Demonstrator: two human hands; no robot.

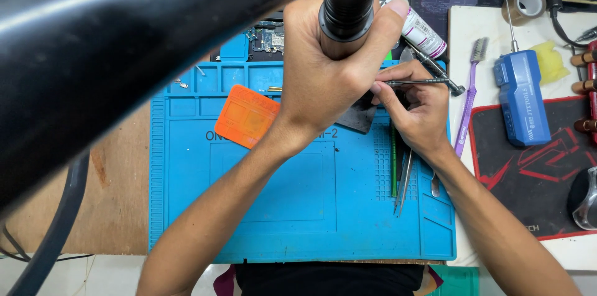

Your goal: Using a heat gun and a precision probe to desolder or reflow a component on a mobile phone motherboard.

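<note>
My left hand (323, 78) is clamped round the black nozzle (346, 13) at upper centre, and my right hand (420, 109) pinches tweezers (423, 81) just right of it. I'd keep the nozzle plumb over the dark part (359, 119) on the blue mat (249, 209), tweezers steady.

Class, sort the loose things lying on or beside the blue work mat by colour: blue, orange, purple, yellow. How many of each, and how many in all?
Blue: 1, the boxy tool
Orange: 1, the square card
Purple: 1, the brush
Yellow: 1, the sponge
Total: 4
</note>
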